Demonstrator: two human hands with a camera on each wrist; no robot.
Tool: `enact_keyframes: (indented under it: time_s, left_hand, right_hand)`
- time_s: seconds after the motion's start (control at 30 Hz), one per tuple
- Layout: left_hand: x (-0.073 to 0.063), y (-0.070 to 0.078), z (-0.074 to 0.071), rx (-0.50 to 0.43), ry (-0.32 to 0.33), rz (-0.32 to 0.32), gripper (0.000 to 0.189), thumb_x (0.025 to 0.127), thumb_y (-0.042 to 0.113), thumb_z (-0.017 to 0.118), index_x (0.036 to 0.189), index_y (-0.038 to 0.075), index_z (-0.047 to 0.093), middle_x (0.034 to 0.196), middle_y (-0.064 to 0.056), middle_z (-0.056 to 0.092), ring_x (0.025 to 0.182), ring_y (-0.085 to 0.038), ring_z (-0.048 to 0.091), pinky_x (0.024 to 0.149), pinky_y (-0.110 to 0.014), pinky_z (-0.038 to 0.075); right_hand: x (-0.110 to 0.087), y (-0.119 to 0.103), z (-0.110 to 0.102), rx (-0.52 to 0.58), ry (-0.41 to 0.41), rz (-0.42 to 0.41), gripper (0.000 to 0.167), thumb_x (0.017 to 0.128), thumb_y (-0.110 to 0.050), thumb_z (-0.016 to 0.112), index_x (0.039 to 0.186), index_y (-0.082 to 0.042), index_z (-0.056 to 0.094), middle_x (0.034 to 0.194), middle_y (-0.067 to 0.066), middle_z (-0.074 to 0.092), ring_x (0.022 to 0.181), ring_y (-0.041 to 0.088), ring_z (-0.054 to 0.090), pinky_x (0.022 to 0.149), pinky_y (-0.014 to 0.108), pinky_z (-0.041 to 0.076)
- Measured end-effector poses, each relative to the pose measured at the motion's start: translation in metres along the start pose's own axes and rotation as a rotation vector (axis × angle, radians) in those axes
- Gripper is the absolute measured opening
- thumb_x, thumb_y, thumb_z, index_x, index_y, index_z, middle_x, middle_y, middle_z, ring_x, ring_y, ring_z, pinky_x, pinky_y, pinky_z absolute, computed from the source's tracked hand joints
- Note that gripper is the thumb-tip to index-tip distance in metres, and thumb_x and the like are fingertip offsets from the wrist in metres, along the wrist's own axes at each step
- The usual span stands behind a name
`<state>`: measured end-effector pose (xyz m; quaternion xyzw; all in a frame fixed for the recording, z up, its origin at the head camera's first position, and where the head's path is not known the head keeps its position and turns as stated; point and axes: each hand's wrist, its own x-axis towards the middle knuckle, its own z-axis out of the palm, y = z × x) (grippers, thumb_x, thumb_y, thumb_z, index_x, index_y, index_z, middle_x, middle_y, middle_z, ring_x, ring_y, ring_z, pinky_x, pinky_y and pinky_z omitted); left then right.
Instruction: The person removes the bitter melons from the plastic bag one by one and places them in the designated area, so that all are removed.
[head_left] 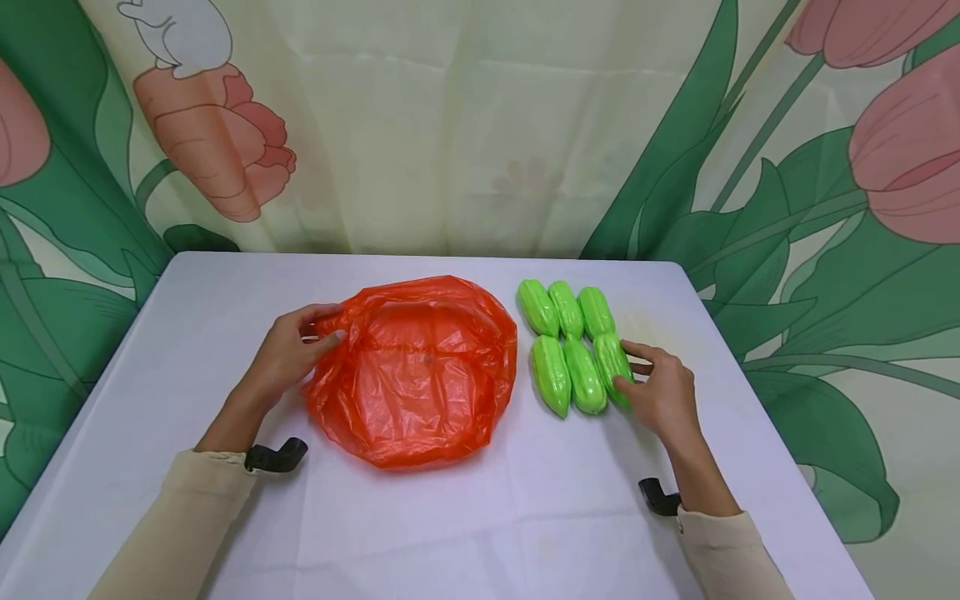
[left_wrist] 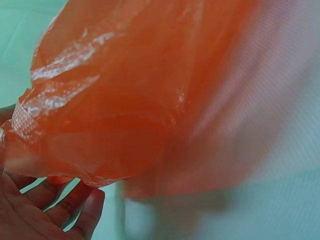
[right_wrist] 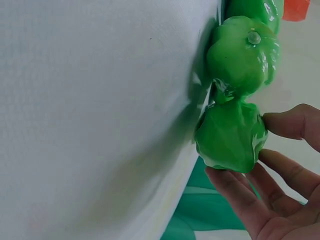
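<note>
In the head view an orange-red plastic bag (head_left: 431,375) lies with its mouth spread wide. My left hand (head_left: 296,342) pinches its left rim between thumb and fingers; the left wrist view shows the thin film (left_wrist: 115,115) over the fingers. To the right of the bag, glossy green ridged toy cucumbers (head_left: 581,375) lie in two rows. My right hand (head_left: 663,392) grips the front-row cucumber at the right end, thumb on the near side and fingers on the far side. From the right wrist camera, that cucumber (right_wrist: 230,137) shows end-on, touching its neighbour.
A white cloth covers the table (head_left: 450,533), whose far edge meets a printed curtain (head_left: 450,142) with tulips and a carrot. Black wrist mounts (head_left: 277,456) stick out from both cuffs.
</note>
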<state>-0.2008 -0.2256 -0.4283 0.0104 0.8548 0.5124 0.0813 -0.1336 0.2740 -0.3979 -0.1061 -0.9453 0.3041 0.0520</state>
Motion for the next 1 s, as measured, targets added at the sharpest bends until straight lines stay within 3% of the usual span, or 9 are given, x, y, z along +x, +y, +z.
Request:
enact_keyframes:
  time_s: [0.2, 0.43, 0.53, 0.63, 0.7, 0.83, 1.0]
  left_hand:
    - [0.0, 0.0, 0.0, 0.008, 0.0, 0.005, 0.057, 0.106, 0.023, 0.066, 0.159, 0.014, 0.049, 0.151, -0.019, 0.058, 0.129, -0.037, 0.059, 0.085, -0.014, 0.059]
    - [0.001, -0.002, 0.0, 0.006, 0.003, 0.008, 0.056, 0.106, 0.022, 0.067, 0.159, 0.015, 0.05, 0.152, -0.019, 0.058, 0.129, -0.037, 0.059, 0.082, -0.01, 0.056]
    - [0.001, -0.003, 0.001, 0.004, -0.001, 0.009, 0.056, 0.106, 0.022, 0.067, 0.158, 0.015, 0.05, 0.151, -0.019, 0.057, 0.129, -0.037, 0.059, 0.083, -0.011, 0.057]
    - [0.0, -0.003, 0.002, 0.015, 0.002, 0.009, 0.055, 0.106, 0.023, 0.067, 0.158, 0.016, 0.05, 0.152, -0.018, 0.057, 0.131, -0.036, 0.058, 0.094, -0.024, 0.06]
    - [-0.002, -0.003, 0.003, 0.022, 0.002, 0.007, 0.056, 0.106, 0.025, 0.066, 0.159, 0.016, 0.05, 0.154, -0.018, 0.055, 0.134, -0.037, 0.056, 0.103, -0.039, 0.06]
    - [-0.006, 0.001, 0.003, 0.036, 0.008, 0.022, 0.057, 0.106, 0.028, 0.066, 0.159, 0.017, 0.049, 0.163, -0.018, 0.046, 0.148, -0.042, 0.043, 0.119, -0.064, 0.044]
    - [-0.013, 0.011, 0.001, 0.185, 0.08, 0.097, 0.068, 0.102, 0.035, 0.07, 0.163, 0.023, 0.044, 0.176, -0.018, 0.023, 0.162, -0.046, 0.015, 0.113, -0.08, 0.036]
  right_hand:
    - [-0.001, 0.002, 0.001, 0.006, -0.017, -0.004, 0.058, 0.09, -0.003, 0.075, 0.147, -0.005, 0.063, 0.148, 0.028, 0.059, 0.124, 0.048, 0.068, 0.083, 0.046, 0.063]
    - [-0.001, 0.005, 0.003, -0.012, -0.058, -0.003, 0.059, 0.09, -0.004, 0.076, 0.147, -0.005, 0.063, 0.148, 0.029, 0.059, 0.124, 0.049, 0.068, 0.072, 0.028, 0.056]
    - [-0.001, 0.006, 0.004, -0.014, -0.064, 0.005, 0.058, 0.09, -0.004, 0.076, 0.147, -0.005, 0.063, 0.148, 0.03, 0.059, 0.125, 0.049, 0.067, 0.072, 0.03, 0.057]
    - [-0.003, 0.006, 0.005, -0.028, -0.054, 0.007, 0.057, 0.09, -0.007, 0.076, 0.146, -0.005, 0.064, 0.148, 0.03, 0.059, 0.127, 0.049, 0.066, 0.08, 0.043, 0.061]
    - [-0.004, 0.005, 0.005, -0.047, -0.026, 0.004, 0.055, 0.092, -0.01, 0.076, 0.146, -0.006, 0.064, 0.148, 0.029, 0.06, 0.129, 0.05, 0.064, 0.091, 0.054, 0.059]
    - [-0.007, -0.003, 0.006, -0.074, 0.064, -0.017, 0.053, 0.096, -0.019, 0.076, 0.146, -0.006, 0.064, 0.148, 0.028, 0.061, 0.134, 0.052, 0.057, 0.106, 0.069, 0.043]
    - [-0.007, -0.02, 0.01, -0.097, 0.122, -0.105, 0.064, 0.096, -0.025, 0.077, 0.153, -0.006, 0.056, 0.155, 0.029, 0.054, 0.141, 0.054, 0.044, 0.111, 0.07, 0.036]
